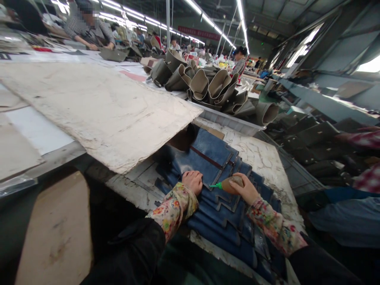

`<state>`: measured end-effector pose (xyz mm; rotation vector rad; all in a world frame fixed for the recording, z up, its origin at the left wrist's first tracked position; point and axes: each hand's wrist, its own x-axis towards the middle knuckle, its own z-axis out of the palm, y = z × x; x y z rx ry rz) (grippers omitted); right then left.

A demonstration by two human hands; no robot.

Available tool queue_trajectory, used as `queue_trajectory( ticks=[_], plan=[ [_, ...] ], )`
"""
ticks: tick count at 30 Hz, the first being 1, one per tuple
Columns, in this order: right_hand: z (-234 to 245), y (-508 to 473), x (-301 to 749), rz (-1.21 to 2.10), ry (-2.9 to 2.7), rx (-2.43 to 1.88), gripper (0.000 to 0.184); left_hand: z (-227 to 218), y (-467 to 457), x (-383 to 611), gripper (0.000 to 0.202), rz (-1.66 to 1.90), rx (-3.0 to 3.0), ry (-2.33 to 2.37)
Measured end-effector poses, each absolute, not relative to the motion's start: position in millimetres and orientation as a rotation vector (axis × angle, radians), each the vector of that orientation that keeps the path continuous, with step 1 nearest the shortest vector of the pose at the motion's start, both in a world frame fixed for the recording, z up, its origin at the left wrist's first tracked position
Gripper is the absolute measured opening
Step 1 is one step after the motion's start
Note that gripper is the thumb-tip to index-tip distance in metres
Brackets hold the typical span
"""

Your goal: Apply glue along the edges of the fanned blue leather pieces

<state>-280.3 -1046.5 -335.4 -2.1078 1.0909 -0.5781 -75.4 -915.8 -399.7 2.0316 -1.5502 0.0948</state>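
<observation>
My left hand (192,181) rests on the left part of a fanned stack of blue leather pieces (208,209), its fingers lying over the top piece. My right hand (246,188) is wrapped round a brownish squeeze bottle (230,185) with a green nozzle, tilted to the left. The nozzle tip is close to the dark edge of the upper blue piece (209,148); I cannot tell if it touches. A dark brown strip (206,156) crosses that piece. Floral sleeves cover both my forearms.
A large worn pale board (103,107) overhangs the left side of the stack. Behind it, a grey plastic tray (231,118) holds several curved olive pieces (219,85). Another person (92,33) works across the table. At right, a checked sleeve (368,139) reaches towards dark olive pieces (314,144).
</observation>
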Motion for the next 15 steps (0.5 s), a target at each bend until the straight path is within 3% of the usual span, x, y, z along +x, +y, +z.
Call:
queue_trajectory(
  ticks=[8,15],
  plan=[
    [-337.0,-1040.9,-281.5,-0.616,0.979,-2.22,0.057,-398.2,-915.0,-76.8,0.022,0.077,2.032,-1.549],
    [-332.6,-1078.4,-282.9,-0.945,1.068,-2.458,0.053,-395.3,-912.8,-76.7,0.021,0.076,2.046,-1.561]
  ],
)
